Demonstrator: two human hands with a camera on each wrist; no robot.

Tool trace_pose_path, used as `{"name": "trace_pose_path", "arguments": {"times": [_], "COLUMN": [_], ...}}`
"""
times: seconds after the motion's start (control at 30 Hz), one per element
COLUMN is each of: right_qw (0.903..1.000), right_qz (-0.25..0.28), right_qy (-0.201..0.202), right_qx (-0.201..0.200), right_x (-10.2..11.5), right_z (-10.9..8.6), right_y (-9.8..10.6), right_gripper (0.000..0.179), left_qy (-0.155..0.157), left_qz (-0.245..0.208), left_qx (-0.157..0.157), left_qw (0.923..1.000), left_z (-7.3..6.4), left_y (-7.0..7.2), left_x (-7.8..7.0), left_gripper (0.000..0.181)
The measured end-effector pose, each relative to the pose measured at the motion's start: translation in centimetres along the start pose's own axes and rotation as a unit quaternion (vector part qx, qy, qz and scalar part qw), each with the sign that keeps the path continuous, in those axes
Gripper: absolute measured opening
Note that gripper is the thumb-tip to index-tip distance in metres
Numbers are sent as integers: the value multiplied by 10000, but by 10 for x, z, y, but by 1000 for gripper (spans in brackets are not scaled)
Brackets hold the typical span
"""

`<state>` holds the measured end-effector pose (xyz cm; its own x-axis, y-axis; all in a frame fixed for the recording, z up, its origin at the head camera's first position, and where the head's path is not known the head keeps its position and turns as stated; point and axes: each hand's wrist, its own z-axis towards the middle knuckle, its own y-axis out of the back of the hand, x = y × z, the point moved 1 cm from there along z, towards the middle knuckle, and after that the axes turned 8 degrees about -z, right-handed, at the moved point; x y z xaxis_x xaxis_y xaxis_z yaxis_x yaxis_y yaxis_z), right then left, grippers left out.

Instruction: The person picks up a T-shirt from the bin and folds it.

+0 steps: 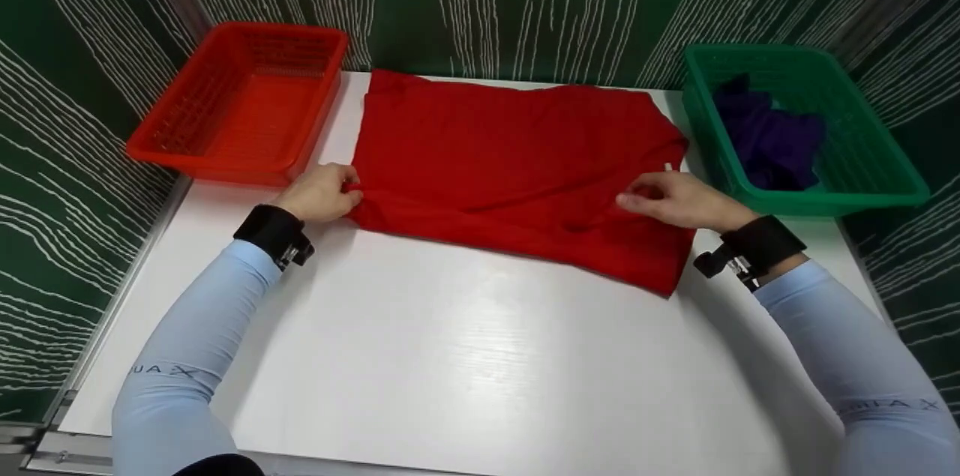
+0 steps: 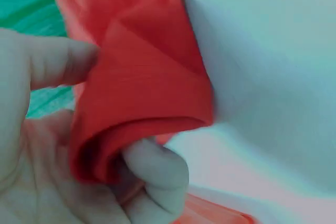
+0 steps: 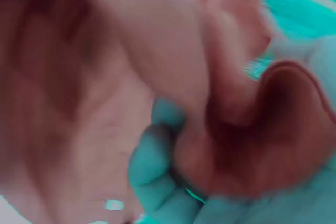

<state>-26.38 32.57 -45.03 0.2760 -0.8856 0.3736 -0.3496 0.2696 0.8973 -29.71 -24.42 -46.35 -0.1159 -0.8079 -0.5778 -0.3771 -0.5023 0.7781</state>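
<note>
A red cloth (image 1: 510,146) lies spread across the back half of the white table, wrinkled toward its front and right side. My left hand (image 1: 321,193) grips its left edge near the front. In the left wrist view the rolled cloth edge (image 2: 142,93) lies between thumb and curled fingers (image 2: 157,169). My right hand (image 1: 679,199) holds the cloth near its right side. Blurred in the right wrist view, a fold of the cloth (image 3: 257,150) runs through the hand, with curled fingers (image 3: 152,166) around it. The front right corner of the cloth hangs toward me.
An orange-red plastic basket (image 1: 214,165) stands at the back left, just beyond my left hand. At the back right a green basket (image 1: 825,202) holds a crumpled purple cloth (image 1: 772,135). White table surface (image 1: 465,356) extends in front of the cloth. Dark green striped curtains hang behind and beside the table.
</note>
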Motion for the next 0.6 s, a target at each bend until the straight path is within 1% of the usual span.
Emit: {"name": "trace_pose_path", "arguments": {"times": [0.07,0.1,0.13,0.23,0.27,0.3,0.37,0.4,0.43,0.5,0.53,0.57,0.6], "right_qw": [9999,9998,9998,9989,9986,9985,9988,9986,9984,9985,9988,9992,9993], "right_qz": [-17,-51,-102,-191,-156,-85,237,369,431,361,260,108,-68], "right_qy": [-19,19,97,405,466,507,438,341,237,141,146,220,322], "right_qx": [132,167,150,-154,-183,-187,-3,147,287,391,378,307,159], "right_x": [-9,-13,-16,-21,-21,-22,-22,-23,-23,-23,-23,-22,-21], "right_z": [3,4,4,3,2,1,-1,-1,-1,0,0,2,2], "right_y": [-6,-9,-12,-17,-17,-16,-14,-14,-15,-18,-21,-24,-26], "right_gripper": [62,64,58,22,14,13,13,15,23,36,40,39,33], "left_qy": [123,155,141,-9,-59,-64,-2,55,118,238,231,214,184], "left_qz": [-279,-463,-669,-1204,-1343,-1424,-1357,-1232,-1080,-724,-540,-439,-421], "left_qx": [37,125,266,885,1123,1356,1793,1954,2064,2083,1998,1872,1725], "left_qw": [9995,9987,9973,9888,9845,9805,9744,9729,9724,9751,9781,9811,9839], "left_z": [2,2,1,-6,-9,-12,-19,-22,-24,-26,-26,-25,-23], "left_y": [2,3,3,7,9,10,14,16,16,18,18,18,19], "left_x": [6,9,13,20,21,20,16,13,10,2,0,-2,-3], "left_gripper": [20,19,19,17,18,18,17,17,18,20,21,21,21]}}
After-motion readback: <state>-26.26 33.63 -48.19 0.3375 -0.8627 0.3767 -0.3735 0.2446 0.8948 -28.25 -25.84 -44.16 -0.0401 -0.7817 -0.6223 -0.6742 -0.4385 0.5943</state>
